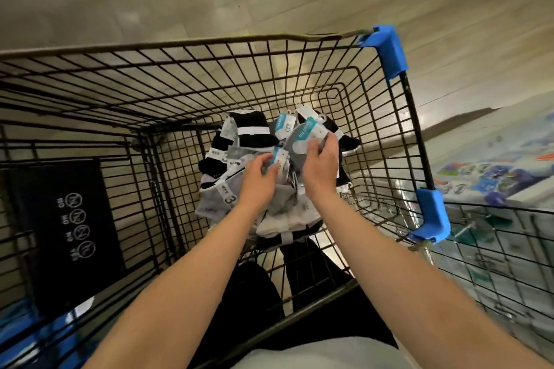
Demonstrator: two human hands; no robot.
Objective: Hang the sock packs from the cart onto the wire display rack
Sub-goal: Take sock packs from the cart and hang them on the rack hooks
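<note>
Holding sock packs [295, 142] inside cart [180, 42], left hand [258, 174], right hand [320, 165]

Sock packs [239, 141]: black, grey, white, with white-and-teal paper bands; loose heap on the floor of the black wire cart [150, 45], toward its right side. Grey pack [295, 142] gripped by right hand [322, 163]; banded pack [279, 160] pinched by left hand [259, 172].

Cut off at the left edge: the cart [180, 46] and its black sign panel [60, 219], print too small to read. Hidden beneath the left hand [259, 175] and right hand [322, 163]: the middle of the sock packs [250, 130]. Blurred at right: coloured goods [494, 165].
</note>
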